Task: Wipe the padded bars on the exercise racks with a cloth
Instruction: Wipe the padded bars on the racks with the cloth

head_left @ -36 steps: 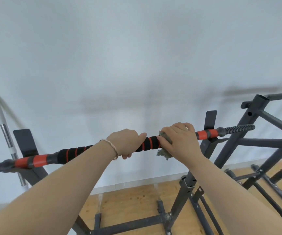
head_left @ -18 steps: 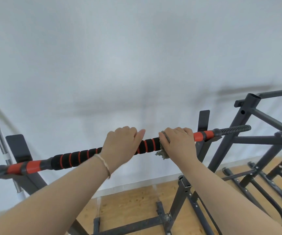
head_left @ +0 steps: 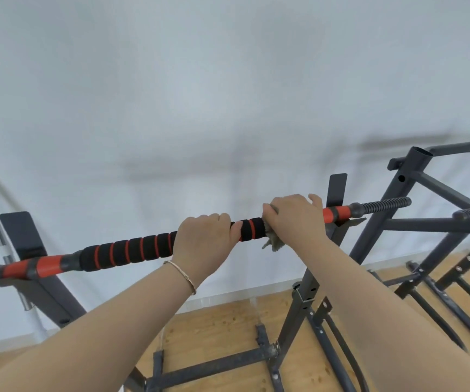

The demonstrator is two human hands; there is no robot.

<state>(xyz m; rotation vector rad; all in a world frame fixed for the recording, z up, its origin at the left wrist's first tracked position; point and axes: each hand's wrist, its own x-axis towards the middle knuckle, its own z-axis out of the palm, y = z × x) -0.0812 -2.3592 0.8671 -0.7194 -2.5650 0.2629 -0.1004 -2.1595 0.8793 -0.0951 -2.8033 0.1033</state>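
The padded bar (head_left: 131, 251) runs across our view from low on the left to higher on the right, resting in the dark cradles of the nearest rack (head_left: 303, 306), in front of the pale wall. Our left hand (head_left: 202, 241) grips the black-and-red foam near its middle, fingers curled over the top, steadying it. Just to the right, our right hand (head_left: 296, 222) is closed round the bar with the grey cloth (head_left: 274, 242) trapped under the palm; a ragged corner hangs below.

Over the last second neither hand has travelled much along the bar. The short stretch of foam between them looks the same, and the right hand sits against the same red sleeve (head_left: 337, 214). What has changed is the right wrist, which has rolled further over the top. We read that as a twisting rub on one spot, not a stroke along the length. The long foam section left of the left hand probably remains to be wiped, as do the other racks on the right.
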